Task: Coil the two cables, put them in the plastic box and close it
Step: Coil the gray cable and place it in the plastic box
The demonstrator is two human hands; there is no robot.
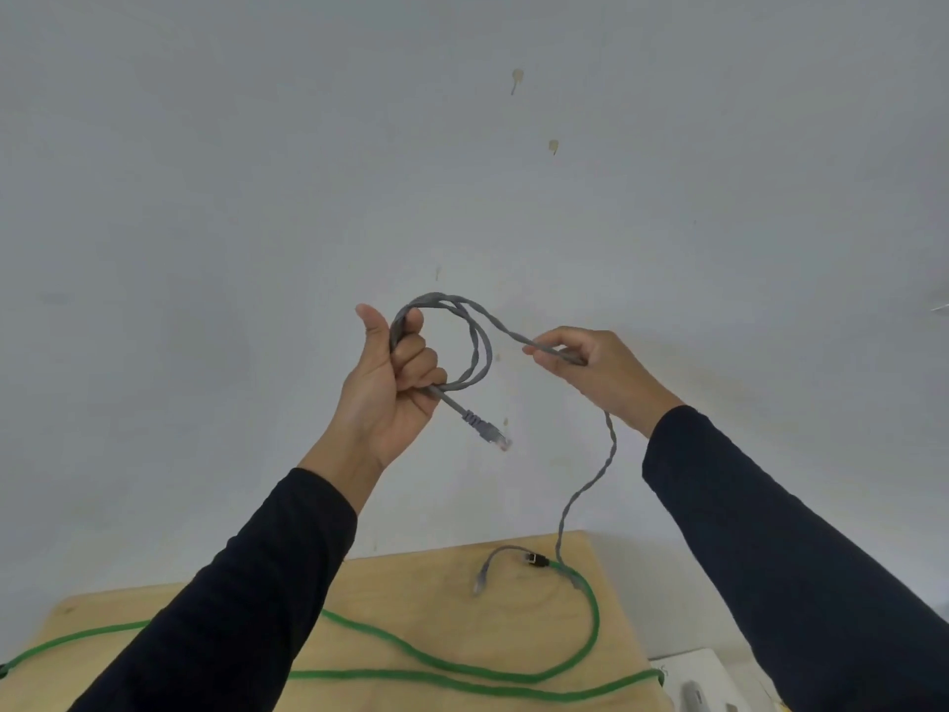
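A grey network cable is raised in front of the wall. My left hand grips a small coil of it, thumb up, and one plug sticks out below the fist. My right hand pinches the strand that leaves the coil. From there the cable hangs down to the wooden table, where its other plug lies. A green cable sprawls in long loops over the table, its dark plug near the grey one. The plastic box is out of view.
A plain grey wall fills the background behind the table. A white object sits low beyond the table's right edge. The green cable runs off the table's left edge.
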